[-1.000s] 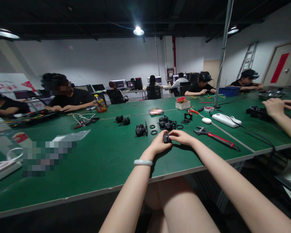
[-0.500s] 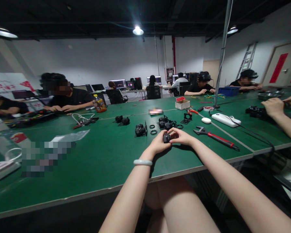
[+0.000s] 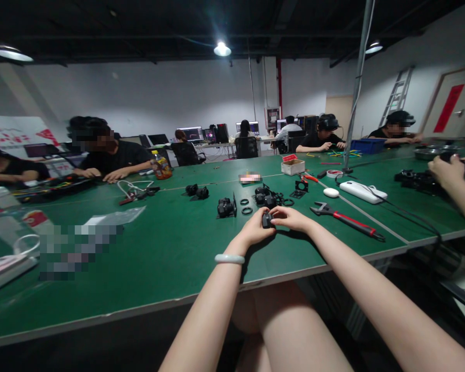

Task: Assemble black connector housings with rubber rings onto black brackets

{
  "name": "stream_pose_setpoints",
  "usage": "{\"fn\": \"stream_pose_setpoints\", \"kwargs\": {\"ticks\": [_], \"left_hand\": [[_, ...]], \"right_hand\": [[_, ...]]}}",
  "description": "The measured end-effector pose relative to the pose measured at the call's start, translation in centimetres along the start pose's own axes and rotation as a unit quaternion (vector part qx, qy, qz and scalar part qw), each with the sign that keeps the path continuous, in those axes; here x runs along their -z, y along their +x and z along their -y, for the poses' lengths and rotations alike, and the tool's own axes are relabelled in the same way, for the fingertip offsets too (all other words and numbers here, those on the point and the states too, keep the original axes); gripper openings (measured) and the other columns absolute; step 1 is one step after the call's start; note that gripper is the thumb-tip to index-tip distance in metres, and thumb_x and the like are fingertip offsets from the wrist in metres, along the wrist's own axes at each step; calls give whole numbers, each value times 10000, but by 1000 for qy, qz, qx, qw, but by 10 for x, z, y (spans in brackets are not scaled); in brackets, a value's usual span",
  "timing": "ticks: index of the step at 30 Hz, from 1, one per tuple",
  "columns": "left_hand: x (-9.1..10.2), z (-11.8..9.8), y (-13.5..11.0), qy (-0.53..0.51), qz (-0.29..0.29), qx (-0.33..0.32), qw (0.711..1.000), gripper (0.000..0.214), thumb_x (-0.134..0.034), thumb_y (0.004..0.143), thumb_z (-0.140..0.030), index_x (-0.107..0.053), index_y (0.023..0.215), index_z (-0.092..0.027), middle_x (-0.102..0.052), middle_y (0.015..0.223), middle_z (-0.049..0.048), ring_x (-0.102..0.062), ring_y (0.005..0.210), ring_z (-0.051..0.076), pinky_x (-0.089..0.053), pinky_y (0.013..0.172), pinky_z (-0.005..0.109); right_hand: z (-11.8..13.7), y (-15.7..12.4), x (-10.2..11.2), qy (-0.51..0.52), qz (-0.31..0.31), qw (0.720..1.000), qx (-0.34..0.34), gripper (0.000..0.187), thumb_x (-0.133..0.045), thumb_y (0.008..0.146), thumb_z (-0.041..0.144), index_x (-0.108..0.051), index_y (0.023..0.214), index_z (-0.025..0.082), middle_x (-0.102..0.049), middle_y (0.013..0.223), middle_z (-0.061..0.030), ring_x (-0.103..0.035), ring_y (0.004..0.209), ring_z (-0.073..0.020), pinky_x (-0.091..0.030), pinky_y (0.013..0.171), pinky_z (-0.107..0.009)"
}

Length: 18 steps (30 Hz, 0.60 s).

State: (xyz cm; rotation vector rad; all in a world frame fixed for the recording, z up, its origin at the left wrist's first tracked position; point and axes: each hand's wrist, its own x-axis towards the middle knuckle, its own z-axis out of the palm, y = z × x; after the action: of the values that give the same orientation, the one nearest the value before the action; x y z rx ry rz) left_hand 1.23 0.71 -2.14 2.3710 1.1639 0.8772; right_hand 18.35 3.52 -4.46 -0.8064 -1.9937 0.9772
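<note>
My left hand [image 3: 254, 227] is closed around a small black faceted part [image 3: 267, 220], held low over the green table. From the other side, my right hand [image 3: 292, 219] pinches the same part with thumb and fingertips. Just beyond my hands lie black fittings [image 3: 265, 196], partly hidden behind my fingers. To their left are two black rings [image 3: 247, 211] and a black fitting on a bracket [image 3: 225, 207]. A separate black bracket [image 3: 299, 189] stands farther right. Right of my right hand rests an adjustable wrench [image 3: 349, 221] with a red and black handle.
On the right lie a white power strip [image 3: 362, 191] with a cable, a white oval object [image 3: 330, 192] and a metal pole [image 3: 355, 93]. A small box [image 3: 293, 166] sits farther back. A plastic bag [image 3: 116, 219] lies left. Co-workers sit around the table; one's hand [image 3: 446, 170] is at right.
My hands stay on the black part, with only a slight shift of the fingers. At the right, the co-worker's hand has moved and now holds up a dark object. The view has shifted slightly.
</note>
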Motion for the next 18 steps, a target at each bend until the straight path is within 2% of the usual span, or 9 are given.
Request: {"fn": "stream_pose_setpoints", "kwargs": {"ticks": [11,18], "left_hand": [[2,-2,-1,-17,5,-3,1000,466,-561,592,-206,-442,1040,-163,-535,915,23,-509,798,156,-411,721,252],[2,0,-2,-23,0,1,1000,530,-582,583,-220,-415,1084,-180,-528,971,28,-510,829,165,-411,737,259]], "right_hand": [[1,1,-1,-19,-6,1000,5,310,-553,703,305,-529,979,166,-593,944,-44,-547,844,-159,-418,766,-294],[1,2,-2,-42,-15,999,11,308,-544,712,315,-542,984,172,-593,943,-40,-544,851,-165,-407,783,-300]]}}
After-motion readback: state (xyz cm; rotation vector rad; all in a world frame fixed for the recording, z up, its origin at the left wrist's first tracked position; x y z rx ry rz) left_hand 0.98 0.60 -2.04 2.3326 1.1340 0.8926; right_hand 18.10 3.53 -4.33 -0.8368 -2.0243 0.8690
